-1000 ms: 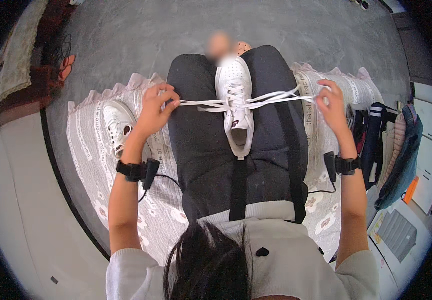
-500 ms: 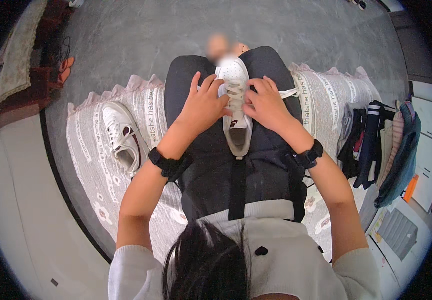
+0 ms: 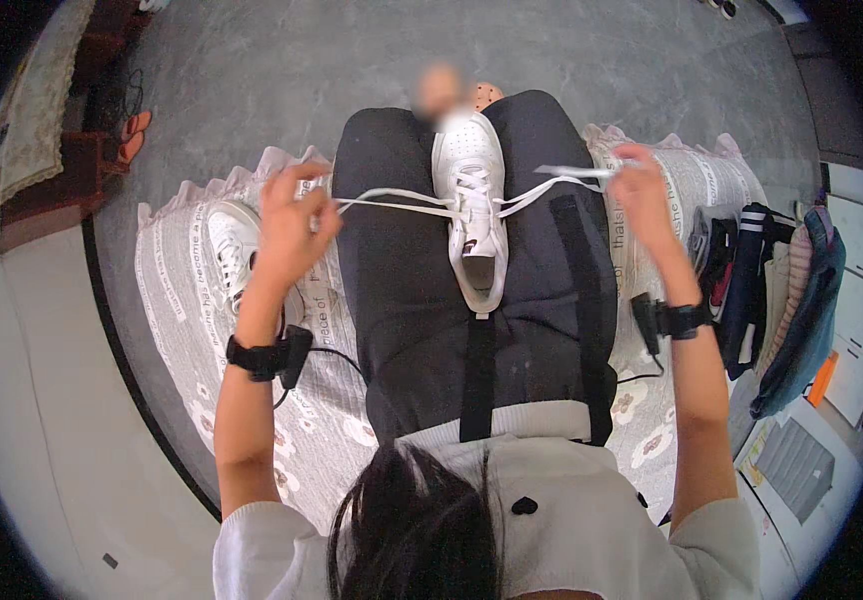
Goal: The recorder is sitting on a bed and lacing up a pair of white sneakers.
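A white sneaker (image 3: 474, 165) rests between my thighs on my dark-trousered lap, its toe pointing away from me. White laces (image 3: 402, 199) run out from both sides of its upper part. My left hand (image 3: 295, 225) is out to the left, fingers closed on the lace ends there. Away to the right, my right hand (image 3: 644, 195) pinches the other laces, with a loose end sticking out toward the shoe. The matching sneaker (image 3: 230, 248) lies to the left, partly hidden behind my left forearm.
A patterned, ruffled cover (image 3: 177, 300) spreads out on both sides of me. Folded clothes (image 3: 752, 290) are piled at the right, beside a white cabinet (image 3: 852, 235). Orange slippers (image 3: 133, 136) lie on the grey floor at far left. Black bands with cables circle both wrists.
My hands have moved from the shoe's lacing outward to either side, drawing the laces out across my thighs. The sneaker stays nearly in place.
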A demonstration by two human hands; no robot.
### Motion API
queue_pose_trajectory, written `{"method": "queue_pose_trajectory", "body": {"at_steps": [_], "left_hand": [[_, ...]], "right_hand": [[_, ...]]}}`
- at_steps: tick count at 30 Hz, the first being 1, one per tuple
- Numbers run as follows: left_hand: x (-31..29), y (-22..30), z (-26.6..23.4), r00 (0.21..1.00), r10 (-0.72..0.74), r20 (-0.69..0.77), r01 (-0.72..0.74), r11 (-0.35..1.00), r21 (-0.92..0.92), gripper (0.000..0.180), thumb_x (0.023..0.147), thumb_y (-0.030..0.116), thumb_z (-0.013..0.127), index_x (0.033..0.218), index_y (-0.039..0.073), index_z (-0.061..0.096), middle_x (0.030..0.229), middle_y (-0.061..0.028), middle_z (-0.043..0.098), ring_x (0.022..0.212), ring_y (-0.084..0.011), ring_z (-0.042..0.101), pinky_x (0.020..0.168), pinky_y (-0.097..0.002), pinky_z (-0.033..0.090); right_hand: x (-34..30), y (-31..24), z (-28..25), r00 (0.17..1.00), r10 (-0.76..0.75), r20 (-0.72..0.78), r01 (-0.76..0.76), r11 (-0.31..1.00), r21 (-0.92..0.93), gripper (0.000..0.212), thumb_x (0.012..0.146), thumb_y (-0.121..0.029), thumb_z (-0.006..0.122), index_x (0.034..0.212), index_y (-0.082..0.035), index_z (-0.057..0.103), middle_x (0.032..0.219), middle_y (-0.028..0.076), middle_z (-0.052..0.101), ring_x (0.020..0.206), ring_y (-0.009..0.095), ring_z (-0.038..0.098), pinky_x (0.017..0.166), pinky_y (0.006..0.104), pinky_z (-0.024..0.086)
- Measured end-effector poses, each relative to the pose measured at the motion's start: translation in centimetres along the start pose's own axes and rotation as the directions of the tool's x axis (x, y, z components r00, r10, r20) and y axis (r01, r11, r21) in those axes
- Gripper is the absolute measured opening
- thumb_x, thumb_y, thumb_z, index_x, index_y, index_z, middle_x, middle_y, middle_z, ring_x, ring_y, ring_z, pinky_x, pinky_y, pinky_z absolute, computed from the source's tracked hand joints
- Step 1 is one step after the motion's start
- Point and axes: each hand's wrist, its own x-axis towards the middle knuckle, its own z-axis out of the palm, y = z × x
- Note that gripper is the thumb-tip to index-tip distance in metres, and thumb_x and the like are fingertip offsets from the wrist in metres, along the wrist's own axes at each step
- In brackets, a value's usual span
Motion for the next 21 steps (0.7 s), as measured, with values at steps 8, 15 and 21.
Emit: {"method": "queue_pose_trajectory", "body": {"at_steps": [8,15,21], "left_hand": [[-2.5,-4.1,-0.2,0.958,-0.172,-0.229,0.219,0.955,0.201,0.014,0.07,0.009,0.058,0.062,-0.001,0.054,0.098,-0.0126,0.056,0.089,-0.0284,0.052,0.08,-0.0382,0.039],[-2.6,-6.5,4.8,0.486,-0.874,-0.015,0.867,0.484,-0.119,0.026,0.079,0.023,0.053,0.076,-0.002,0.06,0.096,-0.018,0.056,0.082,-0.034,0.055,0.071,-0.0404,0.043],[3.3,5.7,3.0,0.996,-0.084,0.022,0.085,0.993,-0.076,0.03,0.074,0.02,0.064,0.1,0.006,0.056,0.108,-0.0163,0.052,0.103,-0.0344,0.047,0.089,-0.0433,0.035]], "right_hand": [[-3.2,8.3,-6.0,0.919,0.345,-0.191,-0.361,0.931,-0.055,0.021,0.078,-0.012,0.049,0.08,0.007,0.059,0.101,0.016,0.056,0.09,0.029,0.054,0.08,0.032,0.041],[-3.3,7.9,-2.2,0.887,0.424,-0.183,-0.46,0.843,-0.278,0.026,0.074,-0.018,0.056,0.088,0.003,0.059,0.106,0.02,0.053,0.1,0.034,0.05,0.087,0.0399,0.038],[-0.9,-4.9,2.9,0.992,0.095,-0.084,-0.083,0.987,0.136,0.019,0.067,-0.017,0.063,0.079,-0.003,0.057,0.099,0.017,0.054,0.096,0.034,0.051,0.085,0.0397,0.04]]}}
